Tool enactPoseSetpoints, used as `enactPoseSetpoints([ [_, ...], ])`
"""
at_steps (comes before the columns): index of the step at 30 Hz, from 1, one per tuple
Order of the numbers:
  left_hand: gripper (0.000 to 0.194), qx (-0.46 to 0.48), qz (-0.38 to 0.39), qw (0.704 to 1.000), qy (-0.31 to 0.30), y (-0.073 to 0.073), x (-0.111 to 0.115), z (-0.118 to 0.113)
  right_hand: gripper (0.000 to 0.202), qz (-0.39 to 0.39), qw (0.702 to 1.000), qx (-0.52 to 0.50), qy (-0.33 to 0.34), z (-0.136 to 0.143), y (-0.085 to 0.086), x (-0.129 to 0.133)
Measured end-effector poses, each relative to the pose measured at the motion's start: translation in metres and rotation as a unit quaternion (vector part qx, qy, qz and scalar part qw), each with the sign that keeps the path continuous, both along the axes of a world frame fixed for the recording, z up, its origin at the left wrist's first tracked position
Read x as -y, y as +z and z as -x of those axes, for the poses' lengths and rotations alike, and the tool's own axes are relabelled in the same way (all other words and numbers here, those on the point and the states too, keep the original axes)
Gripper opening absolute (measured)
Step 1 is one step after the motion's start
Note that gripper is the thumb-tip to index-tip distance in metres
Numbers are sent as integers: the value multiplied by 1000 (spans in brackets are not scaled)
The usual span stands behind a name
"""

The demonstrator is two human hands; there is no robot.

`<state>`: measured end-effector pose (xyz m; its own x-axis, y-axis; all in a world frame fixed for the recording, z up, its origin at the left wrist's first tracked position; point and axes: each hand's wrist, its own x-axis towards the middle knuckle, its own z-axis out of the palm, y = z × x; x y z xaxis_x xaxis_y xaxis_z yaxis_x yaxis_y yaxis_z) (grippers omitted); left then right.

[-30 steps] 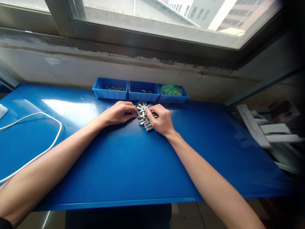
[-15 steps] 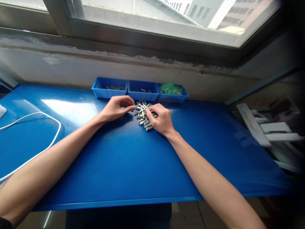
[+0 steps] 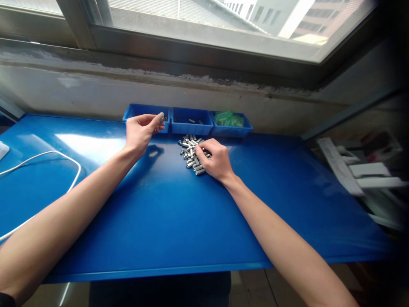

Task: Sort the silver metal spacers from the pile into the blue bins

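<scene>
A pile of small silvery metal pieces [image 3: 191, 157], short rods and what look like screws, lies on the blue table [image 3: 179, 221]. My right hand [image 3: 217, 158] rests at the right side of the pile, thumb and fingers pinched together; whatever is between them is hidden. My left hand [image 3: 142, 132] is raised in front of the left blue bin [image 3: 131, 111], its fingertips pinched near the bin's right end. Whether a small metal piece sits in that pinch is too small to tell. Several small metal parts show inside this bin, partly covered by the hand.
Beside the left bin stand a middle blue bin [image 3: 191, 128] with a few metal rods and a right blue bin [image 3: 231, 131] holding green plastic packaging [image 3: 228, 118]. A white cable [image 3: 68, 157] curves over the table's left side. A wall and window [image 3: 204, 25] rise behind.
My left hand has moved left and up from the pile to the left bin, uncovering the pile's left edge. My right hand has stayed in place at the pile.
</scene>
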<state>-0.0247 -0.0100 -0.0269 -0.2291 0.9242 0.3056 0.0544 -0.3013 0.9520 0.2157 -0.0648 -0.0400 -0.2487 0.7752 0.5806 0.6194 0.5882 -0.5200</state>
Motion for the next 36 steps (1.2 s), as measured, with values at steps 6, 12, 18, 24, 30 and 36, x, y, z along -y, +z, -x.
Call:
enactPoseSetpoints([
  [6,48,63,-16,998,16,-1,0,-2,20,-4,1000,-2,5,0,-1,-1],
  [12,38,-196,-90,967,-134,3,17,-7,19,-13,1000,-2,10,0,1,-1],
  [18,32,-396,-197,851,-285,-5,21,-6,18,-11,1000,-3,12,1,1,0],
  [24,21,-404,-192,844,-296,-9,19,-3,20,-3,1000,3,5,0,1,0],
  [30,15,-410,-187,846,-286,-8,19,-4,19,-2,1000,-1,10,0,1,-1],
  [36,25,-297,-127,905,-276,-11,18,-6,18,-8,1000,-5,15,0,0,-1],
])
